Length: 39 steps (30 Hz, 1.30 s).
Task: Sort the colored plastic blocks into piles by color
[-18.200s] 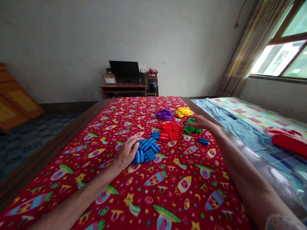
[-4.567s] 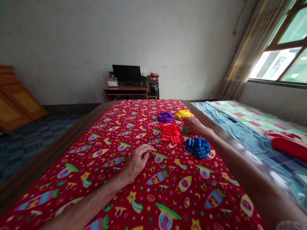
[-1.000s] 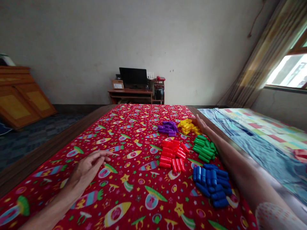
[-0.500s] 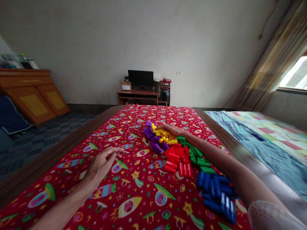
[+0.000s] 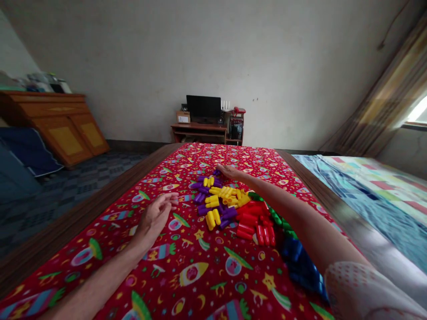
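My left hand point(image 5: 156, 215) rests on the red patterned cloth, left of the blocks, fingers loosely stretched and apart, holding nothing. At the far end of the pile, my right hand point(image 5: 229, 172) reaches out with its fingers extended over a small purple block point(image 5: 216, 172); the undersides of those fingers are hidden. Nearer me lie more purple blocks point(image 5: 200, 196), with yellow blocks point(image 5: 227, 194) spread among and on top of them. Red blocks point(image 5: 248, 218) sit to the right of these. Green blocks point(image 5: 275, 217) and blue blocks point(image 5: 302, 262) are partly covered by my right forearm.
The cloth point(image 5: 187, 293) covers a long table with a dark wooden border point(image 5: 133, 171). Beyond it stands a desk point(image 5: 200, 127) with a monitor point(image 5: 203, 108). A wooden cabinet point(image 5: 63, 124) is on the left, a bed point(image 5: 363, 191) on the right.
My right hand has moved from the yellow blocks to the far end of the purple ones. Yellow blocks are now spread leftward and nearer over the purple. The view has shifted slightly left.
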Available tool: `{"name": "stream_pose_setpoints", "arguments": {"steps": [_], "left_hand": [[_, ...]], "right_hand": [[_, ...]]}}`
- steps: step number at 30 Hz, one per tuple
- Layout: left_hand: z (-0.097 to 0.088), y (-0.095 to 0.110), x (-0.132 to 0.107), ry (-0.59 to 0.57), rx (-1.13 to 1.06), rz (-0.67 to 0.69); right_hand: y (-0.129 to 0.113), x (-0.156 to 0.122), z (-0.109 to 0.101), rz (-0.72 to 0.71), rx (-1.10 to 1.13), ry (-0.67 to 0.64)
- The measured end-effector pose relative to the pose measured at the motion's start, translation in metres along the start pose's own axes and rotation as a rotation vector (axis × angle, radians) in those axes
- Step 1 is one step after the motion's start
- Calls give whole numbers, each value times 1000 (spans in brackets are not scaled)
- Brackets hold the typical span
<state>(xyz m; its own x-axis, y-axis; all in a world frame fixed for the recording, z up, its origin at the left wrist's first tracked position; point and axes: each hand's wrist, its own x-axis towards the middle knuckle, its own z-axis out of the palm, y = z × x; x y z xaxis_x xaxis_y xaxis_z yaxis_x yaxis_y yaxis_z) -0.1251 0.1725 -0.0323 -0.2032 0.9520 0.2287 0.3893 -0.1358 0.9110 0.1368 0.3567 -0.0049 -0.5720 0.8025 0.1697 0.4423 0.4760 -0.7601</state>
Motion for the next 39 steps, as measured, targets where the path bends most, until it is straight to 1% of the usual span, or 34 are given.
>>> {"name": "stream_pose_setpoints", "arguments": {"steps": [3,5,7,8,9,10,11,12,13,15,16,17,19,20,22,23,24,26,27,29,32,35,37,39], "left_hand": [[0,0,-2,32,-36,19],[-1,0,-4,36,-47,49],[-1,-1,-7,37,-29,77],[-1,-1,-8,33,-14,86],[-2,-1,-9,29,1,92],[-2,-1,-10,25,19,95],[-2,-1,-11,25,38,96],[-3,-2,-11,25,58,98],[-3,-3,-11,28,78,104],[-3,-6,-9,57,114,126],[-2,-7,-8,70,131,141],[-2,-8,-6,82,148,153],[1,-9,-1,99,187,151],[3,-8,2,92,213,134],[9,-4,10,56,271,77],[12,-2,14,33,297,50],[15,0,20,10,319,33],[21,3,32,-36,332,20],[23,4,38,-61,326,22],[28,4,47,-129,302,44],[34,3,51,-221,267,102],[40,7,42,-311,250,175],[43,12,33,-369,244,224],[42,17,27,-410,241,252]], "right_hand": [[-26,0,32,22,-98,-91],[-51,-13,46,-7,-136,-226],[-79,-33,51,-84,-104,-394],[-92,-44,50,-134,-77,-468],[-103,-55,46,-185,-54,-515],[-112,-66,39,-228,-41,-511],[-116,-78,30,-248,-41,-451],[-117,-89,18,-241,-53,-338],[-113,-102,3,-207,-74,-185],[-93,-132,-29,-73,-105,122],[-77,-151,-45,-6,-98,254],[-59,-171,-60,60,-81,349],[-23,-214,-82,195,-48,473],[-7,-234,-88,248,-55,498],[17,-265,-90,309,-25,540],[24,-274,-87,328,-12,563],[28,-278,-81,346,-3,585],[26,-271,-66,377,-4,602],[21,-263,-58,383,-8,592],[8,-241,-43,339,7,533],[-15,-205,-21,213,78,367],[-40,-174,2,128,121,164],[-59,-158,15,92,147,61],[-82,-150,22,49,194,-7]]}}
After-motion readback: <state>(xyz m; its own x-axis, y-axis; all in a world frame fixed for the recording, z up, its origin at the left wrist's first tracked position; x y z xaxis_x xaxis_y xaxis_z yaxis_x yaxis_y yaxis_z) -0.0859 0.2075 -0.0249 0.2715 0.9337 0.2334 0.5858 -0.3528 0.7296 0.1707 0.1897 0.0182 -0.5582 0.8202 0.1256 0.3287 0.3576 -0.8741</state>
